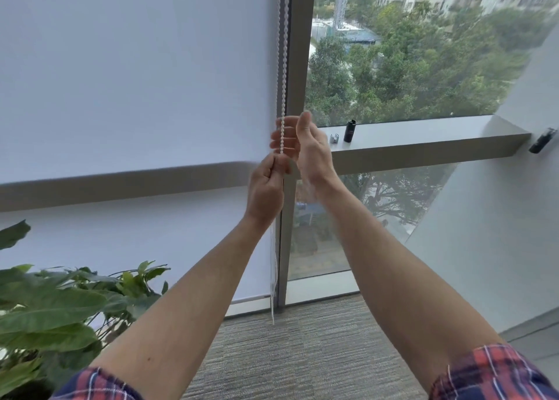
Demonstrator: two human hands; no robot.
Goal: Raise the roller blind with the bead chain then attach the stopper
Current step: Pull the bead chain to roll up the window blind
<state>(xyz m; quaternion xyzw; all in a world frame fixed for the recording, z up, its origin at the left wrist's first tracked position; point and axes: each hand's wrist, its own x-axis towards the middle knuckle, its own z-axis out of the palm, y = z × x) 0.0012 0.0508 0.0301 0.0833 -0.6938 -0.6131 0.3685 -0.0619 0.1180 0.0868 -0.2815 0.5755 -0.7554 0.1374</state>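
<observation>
A white roller blind (pixel 136 82) covers the left window down to near the floor. Its white bead chain (pixel 282 67) hangs along the grey window post. My left hand (pixel 266 188) grips the chain at about sill height, fingers curled round it. Just above, my right hand (pixel 302 141) is spread open behind the chain, its fingers straight and blurred, thumb up. The chain's lower loop (pixel 273 278) hangs below my left hand to the carpet. A small silver piece (pixel 334 138), perhaps the stopper, lies on the window ledge right of my right hand.
A black cylinder (pixel 349 131) stands on the grey ledge (pixel 423 145) beside the silver piece. Another dark object (pixel 543 141) is fixed to the white wall at right. A leafy plant (pixel 60 303) fills the lower left. Grey carpet (pixel 302 354) lies below.
</observation>
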